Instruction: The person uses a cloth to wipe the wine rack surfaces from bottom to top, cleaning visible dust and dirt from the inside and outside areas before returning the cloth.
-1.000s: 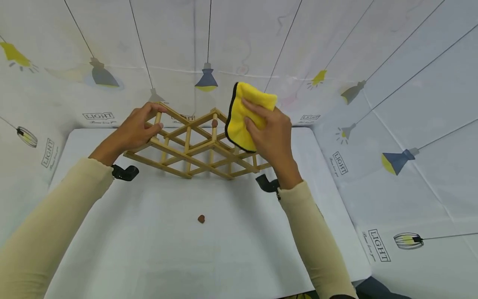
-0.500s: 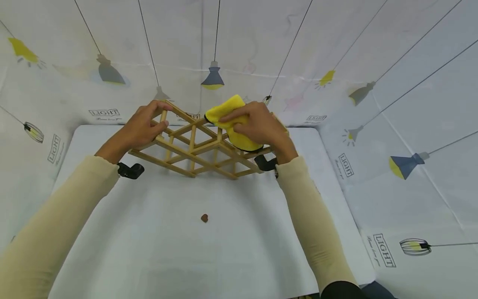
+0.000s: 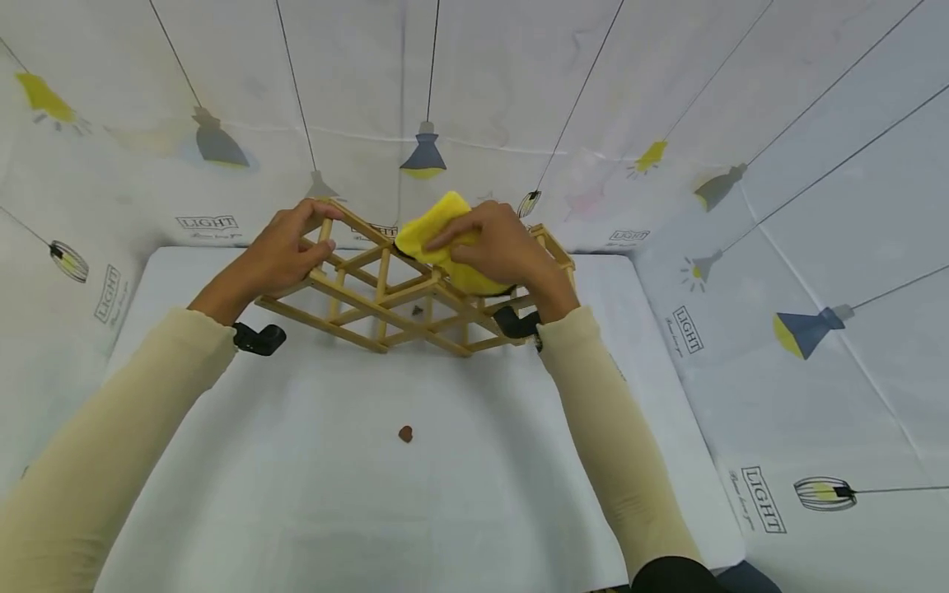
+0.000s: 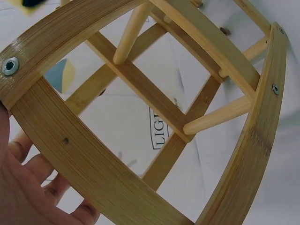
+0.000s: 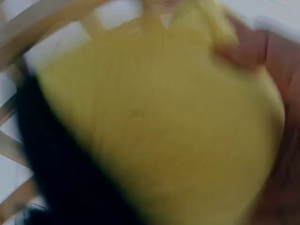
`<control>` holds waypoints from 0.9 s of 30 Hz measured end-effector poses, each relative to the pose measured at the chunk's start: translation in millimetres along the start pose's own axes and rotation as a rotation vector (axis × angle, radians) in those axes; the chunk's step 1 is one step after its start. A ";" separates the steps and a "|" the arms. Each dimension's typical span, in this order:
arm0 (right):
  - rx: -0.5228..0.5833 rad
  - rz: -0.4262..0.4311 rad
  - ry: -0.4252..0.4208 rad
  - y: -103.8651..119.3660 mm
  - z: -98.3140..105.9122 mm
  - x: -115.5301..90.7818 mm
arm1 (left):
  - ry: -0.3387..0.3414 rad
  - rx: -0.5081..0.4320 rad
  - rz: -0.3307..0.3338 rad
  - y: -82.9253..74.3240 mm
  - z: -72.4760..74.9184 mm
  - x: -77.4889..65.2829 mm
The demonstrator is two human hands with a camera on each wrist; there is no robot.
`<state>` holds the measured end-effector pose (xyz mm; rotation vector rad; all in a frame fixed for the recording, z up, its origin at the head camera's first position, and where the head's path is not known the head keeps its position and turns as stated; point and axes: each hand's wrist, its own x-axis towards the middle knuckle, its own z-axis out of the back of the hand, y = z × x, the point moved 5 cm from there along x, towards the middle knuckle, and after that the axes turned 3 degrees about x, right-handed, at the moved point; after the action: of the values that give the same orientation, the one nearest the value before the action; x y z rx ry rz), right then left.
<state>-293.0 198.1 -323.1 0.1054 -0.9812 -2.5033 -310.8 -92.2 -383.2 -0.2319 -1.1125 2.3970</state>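
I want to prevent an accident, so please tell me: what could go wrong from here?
The wooden rack might shift or fold, since the left hand holds it only at one end. The yellow cloth in the right hand might snag on the crossing bars. The brown bit on the table, apart from both hands, might be overlooked.

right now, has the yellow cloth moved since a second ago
Yes: in the head view, the yellow cloth moved left, from right of the central printed blue lamp to below it.
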 end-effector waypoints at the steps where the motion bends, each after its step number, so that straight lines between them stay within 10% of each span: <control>1: 0.068 0.006 0.012 2.2 4.2 -2.5 | -0.003 0.002 -0.005 -0.6 0.6 0.1; 5: 0.161 0.000 -0.153 6.5 21.6 -3.2 | -0.015 0.006 0.002 -1.2 3.5 -1.4; 9: 0.015 -0.030 -0.326 -1.8 16.3 3.7 | -0.001 0.002 0.023 -0.1 1.3 -1.6; 14: -0.032 0.038 -0.150 -9.2 -5.2 -0.3 | 0.008 0.013 0.020 -2.6 -1.4 -0.9; 20: 0.379 0.017 0.056 -0.3 5.8 -17.7 | -0.001 0.016 0.021 -3.1 2.3 -2.2; 24: 0.627 0.025 -0.165 0.6 16.4 -16.8 | 0.005 0.007 0.023 -1.3 1.3 -1.4; 27: 0.550 0.034 -0.304 -0.8 15.8 -11.2 | 0.012 0.002 0.026 -1.1 -1.3 -0.7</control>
<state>-286.8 213.3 -312.8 -0.1276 -1.7599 -2.1895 -309.3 -91.1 -383.3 -0.2607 -1.1087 2.4159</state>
